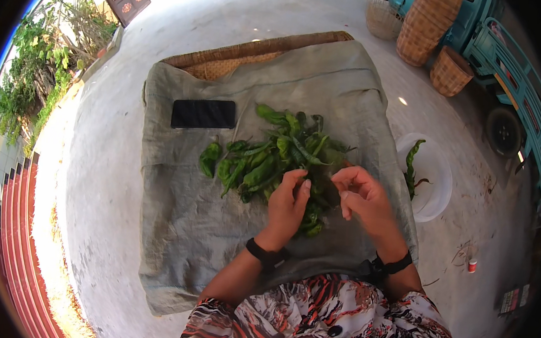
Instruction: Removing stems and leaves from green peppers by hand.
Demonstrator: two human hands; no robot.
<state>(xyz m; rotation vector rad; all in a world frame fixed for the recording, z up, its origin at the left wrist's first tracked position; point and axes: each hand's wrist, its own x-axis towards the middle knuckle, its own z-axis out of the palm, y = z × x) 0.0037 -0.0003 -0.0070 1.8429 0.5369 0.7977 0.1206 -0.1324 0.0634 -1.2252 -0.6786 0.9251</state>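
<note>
The left hand [287, 204] held its thumb and fingertips close together, and the right hand [368, 200] had its fingers loosely curled; whether either gripped anything could not be told. Just beyond them, the green peppers [261, 171] lay heaped on a grey cloth [199, 226], their long axes crossing every way, one slim pepper [308, 153] slanting from far left to near right. Most seemingly remained there; few showed in the white basin [436, 188] to the right, one long pepper [411, 165] pointing roughly away from the person.
</note>
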